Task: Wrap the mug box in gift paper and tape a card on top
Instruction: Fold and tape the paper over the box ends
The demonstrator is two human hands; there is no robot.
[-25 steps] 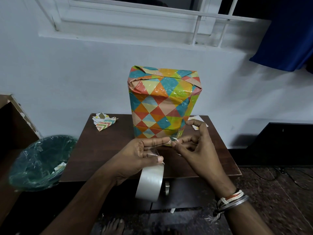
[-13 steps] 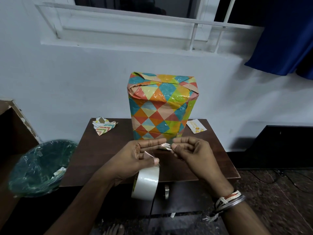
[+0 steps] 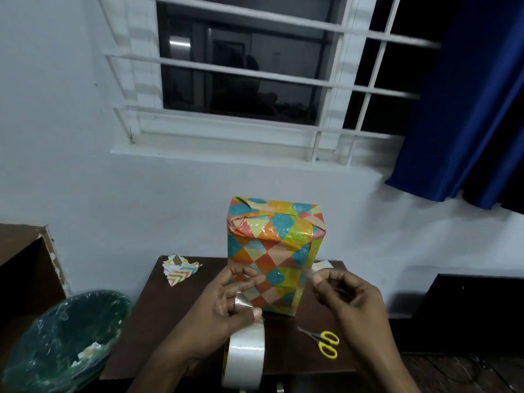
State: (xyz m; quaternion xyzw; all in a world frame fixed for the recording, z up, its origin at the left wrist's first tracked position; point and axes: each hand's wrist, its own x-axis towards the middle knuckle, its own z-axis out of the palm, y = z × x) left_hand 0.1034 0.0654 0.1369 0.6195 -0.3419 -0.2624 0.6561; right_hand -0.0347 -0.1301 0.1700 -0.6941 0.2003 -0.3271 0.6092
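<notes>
Left hand [image 3: 224, 307] holds the tape roll [image 3: 245, 355], right hand [image 3: 348, 296] pinches the tape strip [image 3: 243, 302]. Keep it taut between the fingers [image 3: 252, 279] or it sticks to itself.

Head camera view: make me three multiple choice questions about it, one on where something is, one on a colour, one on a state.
1. Where are the scissors? A. On the floor. B. On the table, right of the tape roll. C. On the window sill.
2. Their handles are: A. yellow. B. red. C. green.
3. The wrapped box is: A. lying flat. B. torn open. C. standing upright.
Answers: 1 B, they lie on the dark tabletop near its front edge. 2 A, both loops are yellow. 3 C, its folded end faces up.
</notes>
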